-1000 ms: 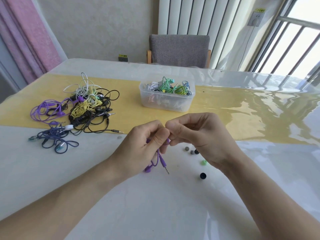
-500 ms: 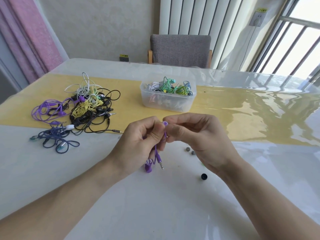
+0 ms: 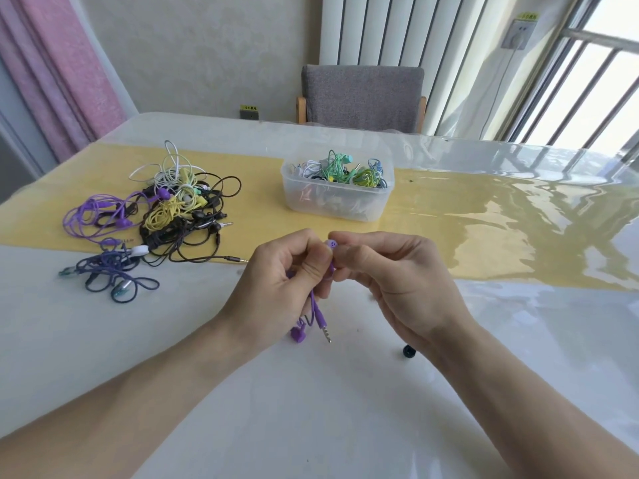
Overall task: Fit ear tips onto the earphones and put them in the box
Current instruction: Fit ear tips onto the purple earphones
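Note:
My left hand [image 3: 280, 281] and my right hand [image 3: 394, 278] meet above the white table, both pinching a purple earphone [image 3: 331, 244] whose bud pokes up between the fingertips. Its purple cord hangs down from my left hand, ending in a jack plug [image 3: 325, 331] and a second purple bud [image 3: 298, 334] near the tabletop. The clear plastic box [image 3: 337, 198] stands beyond my hands on the yellow runner, holding several coiled green, white and blue earphones. A black ear tip [image 3: 408, 350] lies on the table by my right wrist.
A tangled heap of earphones [image 3: 173, 209] in black, yellow, white and purple lies at the left on the yellow runner [image 3: 484, 229], with a dark blue pair [image 3: 114, 274] nearer me. A grey chair [image 3: 361, 95] stands behind the table's far edge.
Both hands rose slightly, and the purple bud now shows between the fingertips. My right hand now covers the small ear tips that lay beside it.

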Tool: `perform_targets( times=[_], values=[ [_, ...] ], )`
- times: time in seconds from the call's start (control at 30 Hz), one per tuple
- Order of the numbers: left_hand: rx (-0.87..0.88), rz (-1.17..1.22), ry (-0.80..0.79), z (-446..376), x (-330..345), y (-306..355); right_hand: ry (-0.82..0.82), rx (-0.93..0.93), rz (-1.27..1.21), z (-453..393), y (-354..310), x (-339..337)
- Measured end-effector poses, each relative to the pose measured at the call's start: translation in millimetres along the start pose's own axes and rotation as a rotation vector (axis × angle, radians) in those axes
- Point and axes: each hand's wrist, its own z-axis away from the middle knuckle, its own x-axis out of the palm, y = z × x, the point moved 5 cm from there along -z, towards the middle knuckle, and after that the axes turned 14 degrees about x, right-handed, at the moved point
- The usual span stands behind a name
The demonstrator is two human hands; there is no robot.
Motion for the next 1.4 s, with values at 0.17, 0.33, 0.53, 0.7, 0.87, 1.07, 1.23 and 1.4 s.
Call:
perform_targets(
  times=[0.17,0.33,0.53,0.7,0.87,1.07,1.23,1.4],
  values=[
    [-0.092,0.14,-0.019,-2,1,-6,-0.17,0.035,0.105,-1,-10,-2],
    [-0.219,0.294,-0.057,-1,9,-7,-0.144,-0.035,0.356,-7,-11,-14],
    [-0.399,0.443,-0.004,0,7,-15,0.037,-0.159,0.638,-7,-8,-11],
    [-0.494,0.532,0.145,-1,0,-21,0.09,-0.151,0.557,-4,-9,-8],
    [-0.576,0.72,0.366,-4,-7,-26,0.054,-0.072,0.671,-1,-5,-3],
    [-0.515,0.912,0.452,-10,-11,-24,-0.017,-0.085,0.931,9,14,21],
    [-0.439,0.823,0.474,-12,-15,-20,0.078,-0.025,0.694,7,6,13],
    [-0.427,0.721,0.519,-13,-21,-22,0.105,0.056,0.654,4,-7,-3]
  ],
)
